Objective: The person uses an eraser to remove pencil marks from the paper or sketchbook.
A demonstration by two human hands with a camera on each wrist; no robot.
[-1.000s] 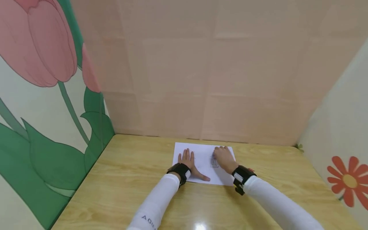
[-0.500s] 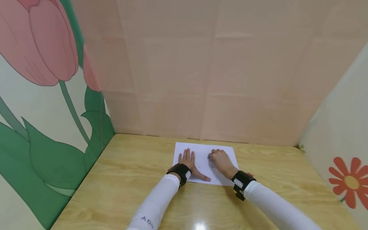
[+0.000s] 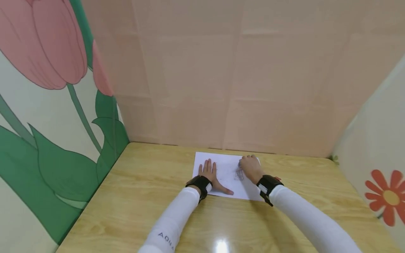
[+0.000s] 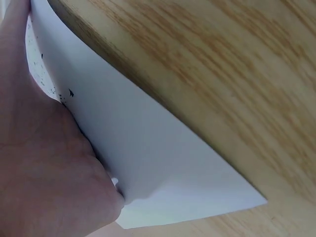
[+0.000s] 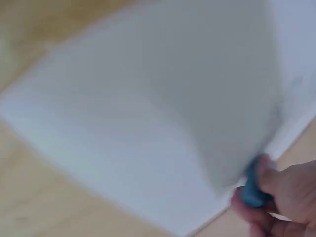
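Two hands are working on a sheet at the far side of the bench.

The left hand point(image 3: 209, 173) is lying flat on the sheet point(image 3: 226, 174), its fingers point(image 3: 207, 165) pointing straight ahead and the thumb sticking out to the right. The right hand point(image 3: 251, 168) is sitting curled on the sheet's right part, just beside a small patch of dark marks point(image 3: 238, 174); whether it is holding anything is not showing. Both arms are wearing white sleeves point(image 3: 177, 219) and black wrist straps point(image 3: 198, 184). The wooden bench point(image 3: 142, 196) is standing in a corner of panels: a tulip picture point(image 3: 47, 45) on the left, plain pink at the back, a red flower point(image 3: 387, 196) on the right.
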